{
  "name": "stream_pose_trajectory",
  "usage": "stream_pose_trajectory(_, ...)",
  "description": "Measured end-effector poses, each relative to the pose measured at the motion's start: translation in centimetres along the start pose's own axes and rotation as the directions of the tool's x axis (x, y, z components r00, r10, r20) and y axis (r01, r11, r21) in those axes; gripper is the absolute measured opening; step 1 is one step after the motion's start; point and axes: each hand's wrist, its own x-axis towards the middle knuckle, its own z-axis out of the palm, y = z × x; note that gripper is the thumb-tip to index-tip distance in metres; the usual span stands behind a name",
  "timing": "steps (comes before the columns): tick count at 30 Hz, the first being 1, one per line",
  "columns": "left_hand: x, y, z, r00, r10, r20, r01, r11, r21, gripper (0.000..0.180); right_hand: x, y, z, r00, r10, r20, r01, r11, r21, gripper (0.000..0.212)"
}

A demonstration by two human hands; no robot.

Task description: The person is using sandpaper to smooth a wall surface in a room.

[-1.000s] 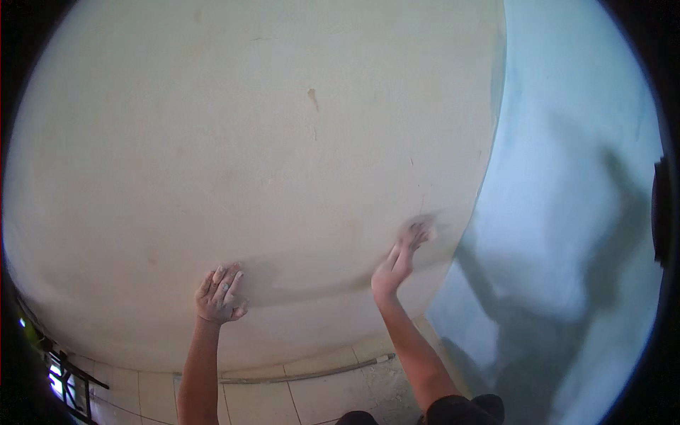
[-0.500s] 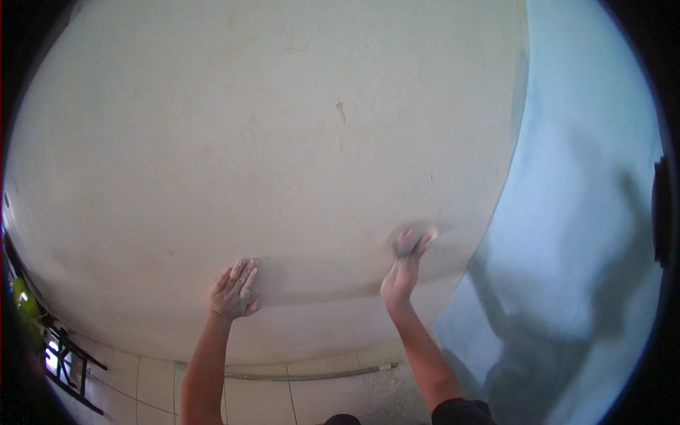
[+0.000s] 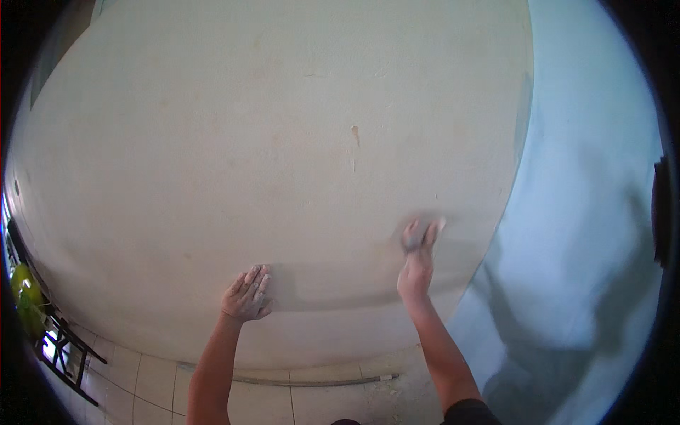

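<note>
My left hand (image 3: 246, 294) lies flat on the pale off-white wall (image 3: 283, 177), its fingers stretched out and dusted white. Further right and higher up, my right hand (image 3: 417, 265) presses a small grey piece of sandpaper (image 3: 413, 239) against the same wall. Motion smears the fingers there, so the sandpaper's edges are unclear and its underside is hidden. Above the hands, the wall carries a small chipped spot (image 3: 355, 134) and fine cracks.
A light blue wall (image 3: 567, 142) meets the off-white one at the right corner. Along the wall's foot, a thin grey pole (image 3: 326, 383) lies on the tiled floor (image 3: 262, 404), near pale dust. Dark furniture legs (image 3: 67, 361) and a green object (image 3: 27, 301) stand at far left.
Both hands appear somewhat further right as the view has shifted. The right hand, with the sandpaper, has moved slightly up along the wall; the left stays flat on it.
</note>
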Motion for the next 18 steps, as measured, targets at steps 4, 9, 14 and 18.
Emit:
stream_pose_trajectory(4,0.4,0.2,1.1,1.000,0.015,-0.013,-0.015,0.999,0.036,0.058,7.9,-4.4,2.8,0.965,0.229,-0.125,-0.203,0.961,0.189,0.043)
stream_pose_trajectory(9,0.1,0.0,0.3,0.999,0.022,0.040,-0.023,0.999,0.026,0.059,1.1,-6.8,3.9,0.918,-0.351,0.185,0.321,0.931,0.174,0.039)
stream_pose_trajectory(14,-0.1,0.1,0.0,1.000,0.003,0.023,-0.003,1.000,0.021,0.060,7.3,-1.9,-1.3,0.998,0.032,-0.059,-0.026,0.994,0.103,0.051)
stream_pose_trajectory(18,0.2,0.3,0.5,1.000,0.007,-0.015,-0.006,0.999,0.034,0.061,12.7,-9.5,3.0,0.963,0.151,-0.223,-0.109,0.975,0.191,0.055)
